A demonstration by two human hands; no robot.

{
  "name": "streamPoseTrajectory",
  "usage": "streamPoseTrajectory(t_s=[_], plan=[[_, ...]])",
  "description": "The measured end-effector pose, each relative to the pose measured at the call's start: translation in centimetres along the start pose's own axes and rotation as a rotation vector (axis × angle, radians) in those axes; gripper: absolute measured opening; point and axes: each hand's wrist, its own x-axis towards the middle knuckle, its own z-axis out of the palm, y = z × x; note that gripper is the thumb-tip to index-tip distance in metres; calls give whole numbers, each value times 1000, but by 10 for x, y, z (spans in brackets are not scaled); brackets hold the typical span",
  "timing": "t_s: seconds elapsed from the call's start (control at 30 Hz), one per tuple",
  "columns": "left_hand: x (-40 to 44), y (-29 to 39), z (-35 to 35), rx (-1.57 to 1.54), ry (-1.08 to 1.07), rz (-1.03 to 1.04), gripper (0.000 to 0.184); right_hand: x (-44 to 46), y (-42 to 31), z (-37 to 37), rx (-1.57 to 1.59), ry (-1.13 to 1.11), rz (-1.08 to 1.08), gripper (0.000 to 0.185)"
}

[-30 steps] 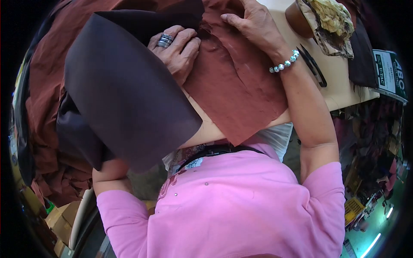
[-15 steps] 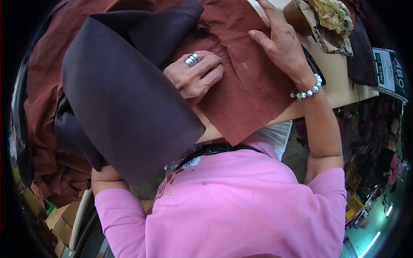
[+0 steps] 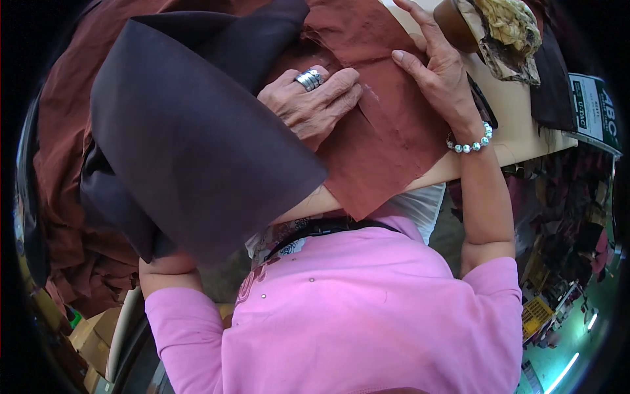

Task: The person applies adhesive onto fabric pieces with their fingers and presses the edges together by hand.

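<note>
A reddish-brown sheet (image 3: 387, 144), leather-like and creased, lies over the pale board, its pointed corner overhanging the near edge. On it rests my left hand (image 3: 314, 102), fingers curled under and a wide silver ring showing; whatever the fingertips may hold is hidden. Loosely draped over my left forearm is a dark brown sheet (image 3: 190, 131), which hides the wrist. My right hand (image 3: 446, 82) is at the sheet's right edge, with thumb and index finger apart and stretched out. A beaded bracelet (image 3: 469, 146) circles that wrist.
Beyond my right hand stands a brown cup-like container (image 3: 456, 26) beside a crusted, yellowish lump (image 3: 508, 33). A dark phone-like object (image 3: 482, 105) lies by my right wrist. The pale board (image 3: 525, 141) ends near my waist. More reddish-brown material (image 3: 65, 184) hangs at left.
My left hand has slid up and right across the reddish-brown sheet, fingers still curled. My right hand has shifted slightly right, and the dark sheet's lower corner has moved right and up.
</note>
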Motion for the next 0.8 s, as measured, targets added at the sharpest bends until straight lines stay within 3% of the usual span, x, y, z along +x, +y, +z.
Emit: streamPoseTrajectory(t_s=[0.13, 0.33, 0.8], plan=[[-2, 2, -2, 30, -14, -32, 44, 1, 12, 1, -113, 35, -228, 67], [-3, 3, -3, 82, -38, -12, 45, 1, 15, 6, 158, 19, -172, 65], [-6, 5, 0, 107, -27, 27, 48, 1, 18, 1, 96, -16, -182, 61]])
